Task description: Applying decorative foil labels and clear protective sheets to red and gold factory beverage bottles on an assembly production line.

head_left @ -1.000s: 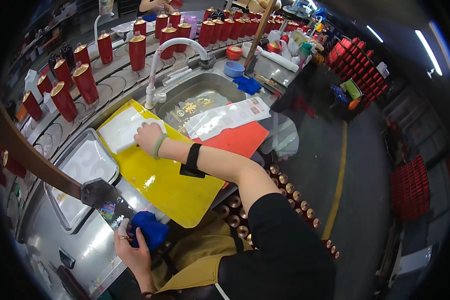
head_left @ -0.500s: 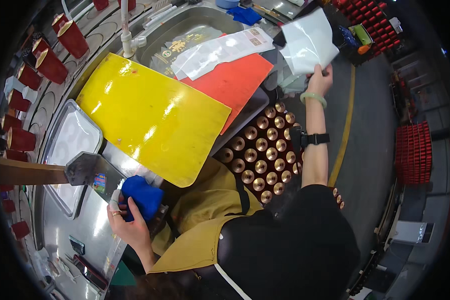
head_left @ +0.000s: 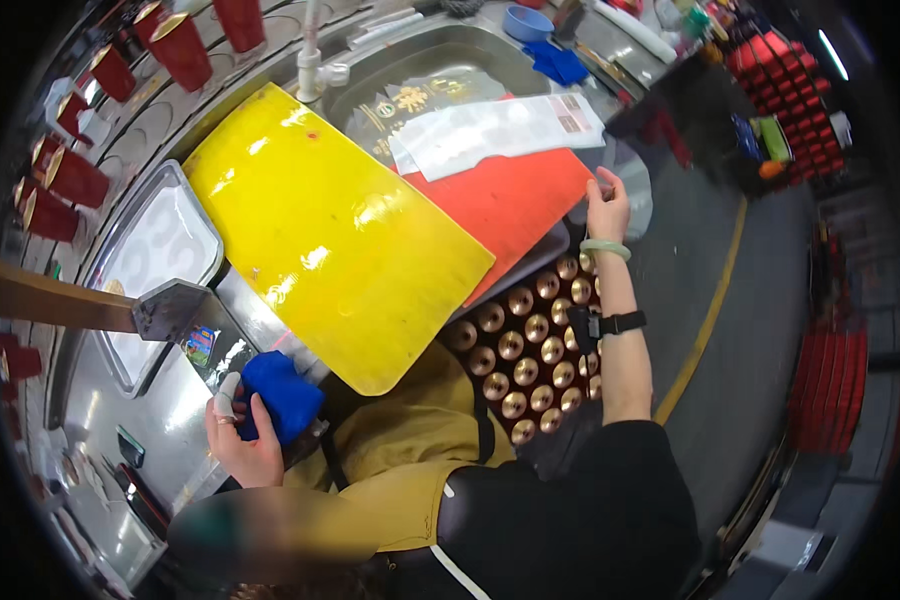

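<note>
My left hand (head_left: 242, 440), one finger wrapped in white, grips a bunched blue cloth (head_left: 282, 395) beside the metal counter. Out to the right, my right hand (head_left: 608, 210) has its fingers apart at the right corner of a red sheet (head_left: 520, 195); nothing shows in it. Behind that hand is a translucent sheet (head_left: 632, 190), its outline partly hidden. White printed sheets (head_left: 500, 130) lie on the red sheet. A large yellow board (head_left: 340, 240) overlaps the red one and slants toward my lap.
A sink (head_left: 460, 45) with transparent decal sheets lies behind the boards. To the left stand a tray (head_left: 215, 235), a wooden bar (head_left: 60, 297) with a metal end, and several red cups (head_left: 75, 178). Rows of gold-centred red pieces (head_left: 525, 375) stand below my right arm.
The white sheets that my right hand held up have left it, and the hand has come down and left to the red sheet. My left hand stays at the blue cloth. The view has shifted.
</note>
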A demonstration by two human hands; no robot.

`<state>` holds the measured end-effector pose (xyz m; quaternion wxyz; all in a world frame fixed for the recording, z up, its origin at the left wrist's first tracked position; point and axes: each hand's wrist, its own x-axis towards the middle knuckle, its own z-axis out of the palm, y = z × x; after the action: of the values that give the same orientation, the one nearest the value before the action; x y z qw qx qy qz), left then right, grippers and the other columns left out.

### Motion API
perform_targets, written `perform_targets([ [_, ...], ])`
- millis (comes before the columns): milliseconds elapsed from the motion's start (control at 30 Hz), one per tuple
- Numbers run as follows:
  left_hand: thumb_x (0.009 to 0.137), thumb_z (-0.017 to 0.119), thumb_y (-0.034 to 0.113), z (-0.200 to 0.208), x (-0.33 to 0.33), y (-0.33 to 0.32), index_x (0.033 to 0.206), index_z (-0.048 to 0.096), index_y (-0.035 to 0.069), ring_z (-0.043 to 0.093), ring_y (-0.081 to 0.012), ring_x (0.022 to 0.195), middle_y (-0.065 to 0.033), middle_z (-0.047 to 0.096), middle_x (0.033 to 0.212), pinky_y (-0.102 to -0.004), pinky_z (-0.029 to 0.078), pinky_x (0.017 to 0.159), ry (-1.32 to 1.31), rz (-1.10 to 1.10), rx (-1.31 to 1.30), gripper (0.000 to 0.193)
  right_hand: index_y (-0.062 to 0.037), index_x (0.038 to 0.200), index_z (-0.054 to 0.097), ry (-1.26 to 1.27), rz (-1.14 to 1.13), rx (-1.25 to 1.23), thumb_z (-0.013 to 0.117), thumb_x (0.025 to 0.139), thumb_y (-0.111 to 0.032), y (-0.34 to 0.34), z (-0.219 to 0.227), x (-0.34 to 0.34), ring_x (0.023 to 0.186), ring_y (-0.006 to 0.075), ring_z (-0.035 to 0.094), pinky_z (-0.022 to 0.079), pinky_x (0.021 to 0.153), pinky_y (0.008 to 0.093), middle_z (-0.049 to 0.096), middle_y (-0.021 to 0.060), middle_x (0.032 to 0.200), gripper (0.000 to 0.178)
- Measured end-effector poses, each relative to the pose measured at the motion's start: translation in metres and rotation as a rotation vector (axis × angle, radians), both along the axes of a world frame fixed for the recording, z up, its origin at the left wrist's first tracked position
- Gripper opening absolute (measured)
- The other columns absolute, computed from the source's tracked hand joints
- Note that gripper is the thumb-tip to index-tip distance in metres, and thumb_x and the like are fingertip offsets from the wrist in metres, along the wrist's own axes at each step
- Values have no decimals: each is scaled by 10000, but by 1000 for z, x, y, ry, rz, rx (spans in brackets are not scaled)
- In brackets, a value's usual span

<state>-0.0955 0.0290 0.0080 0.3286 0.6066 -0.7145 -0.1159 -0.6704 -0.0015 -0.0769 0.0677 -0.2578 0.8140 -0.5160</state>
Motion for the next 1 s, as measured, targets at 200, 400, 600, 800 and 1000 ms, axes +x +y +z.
perform_targets([
  [200, 863, 682, -4, 5, -5, -3, 1209, 659, -8, 535, -212, 779, -92, 597, 960, -318, 426, 686, 24, -10, 50, 347, -101, 1050, 764, 498, 279, 398, 723, 881, -310, -68, 134, 6, 922, 361, 699, 537, 829, 453, 719, 192, 959, 272],
  [400, 883, 655, 4, 7, -6, -5, 1226, 655, 0, 536, -202, 768, -85, 576, 934, -315, 440, 704, 3, 12, 82, 343, -88, 1068, 767, 629, 284, 874, 712, 912, -419, -130, 128, -22, 958, 346, 724, 558, 854, 418, 754, 174, 1019, 370],
  [600, 851, 656, -21, 8, -9, -7, 1225, 636, -33, 539, -239, 809, -118, 576, 1015, -336, 430, 706, -26, 3, 138, 375, -33, 1101, 755, 393, 590, 666, 687, 904, -457, -154, 74, -60, 1059, 391, 691, 528, 928, 444, 737, 221, 1087, 472],
  [800, 853, 658, -15, 3, -5, -5, 1221, 637, -27, 536, -243, 817, -118, 575, 1015, -345, 442, 742, 6, 14, 144, 369, -36, 1010, 784, 351, 553, 782, 725, 852, -417, -191, 77, -67, 998, 337, 713, 541, 895, 413, 746, 184, 1056, 417],
  [1000, 859, 662, -3, 7, -7, -6, 1218, 634, -31, 530, -231, 815, -114, 574, 1005, -333, 438, 739, 15, 8, 168, 361, -44, 1116, 744, 643, 759, 627, 729, 830, -239, -200, 71, -76, 823, 139, 679, 530, 743, 297, 741, 78, 946, 347],
])
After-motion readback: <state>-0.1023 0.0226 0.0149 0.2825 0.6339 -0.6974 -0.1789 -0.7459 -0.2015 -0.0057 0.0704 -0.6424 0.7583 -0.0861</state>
